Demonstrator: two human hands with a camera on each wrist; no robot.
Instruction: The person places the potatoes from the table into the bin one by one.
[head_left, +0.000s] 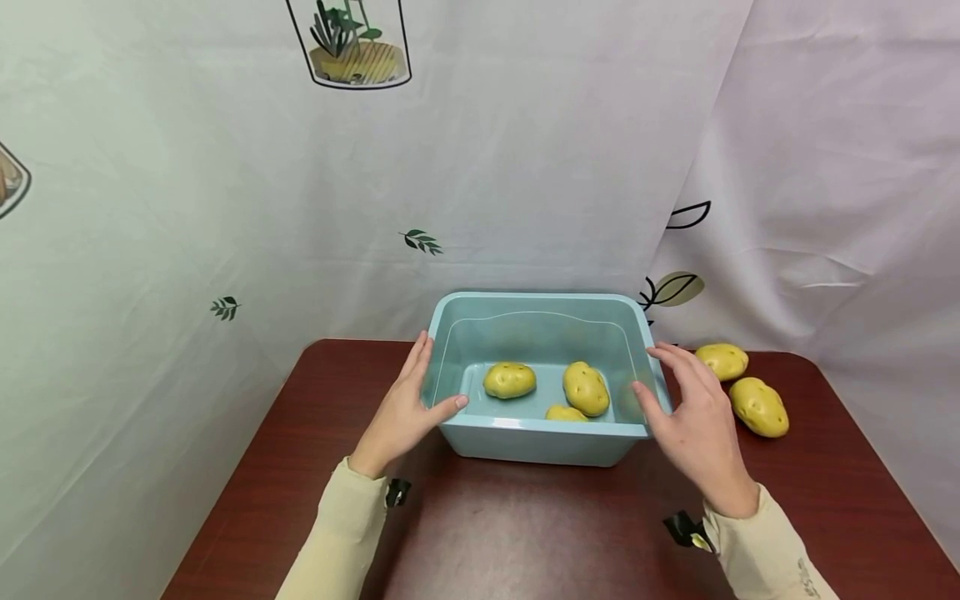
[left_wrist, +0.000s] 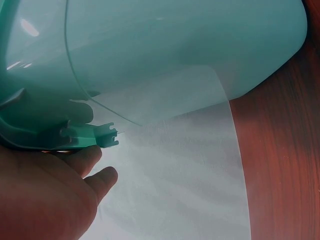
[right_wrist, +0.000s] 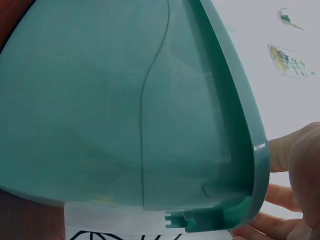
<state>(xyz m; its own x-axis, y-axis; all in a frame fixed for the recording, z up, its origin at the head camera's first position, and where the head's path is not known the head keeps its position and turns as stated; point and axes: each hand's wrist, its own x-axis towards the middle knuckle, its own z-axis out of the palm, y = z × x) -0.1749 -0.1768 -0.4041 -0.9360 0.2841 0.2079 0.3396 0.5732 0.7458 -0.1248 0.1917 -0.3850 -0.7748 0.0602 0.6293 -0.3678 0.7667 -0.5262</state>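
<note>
A light blue plastic bin (head_left: 525,446) stands on the table with three yellow potatoes inside; one potato (head_left: 510,380) lies left, another (head_left: 587,389) right, a third (head_left: 566,413) is partly hidden by the front wall. My left hand (head_left: 401,417) is at the bin's left front corner, straight fingers along the side, thumb stretched over the front rim. In the left wrist view, its fingertips (left_wrist: 102,182) show right by the rim. At the right front corner, my right hand (head_left: 697,421) has fingers spread beside the rim (right_wrist: 257,145), thumb apart from them.
Two more potatoes lie on the table right of the bin, one (head_left: 722,362) behind the other (head_left: 759,407). Behind the dark red-brown table (head_left: 495,533) hangs a pale printed cloth (head_left: 525,167), close to the bin's back.
</note>
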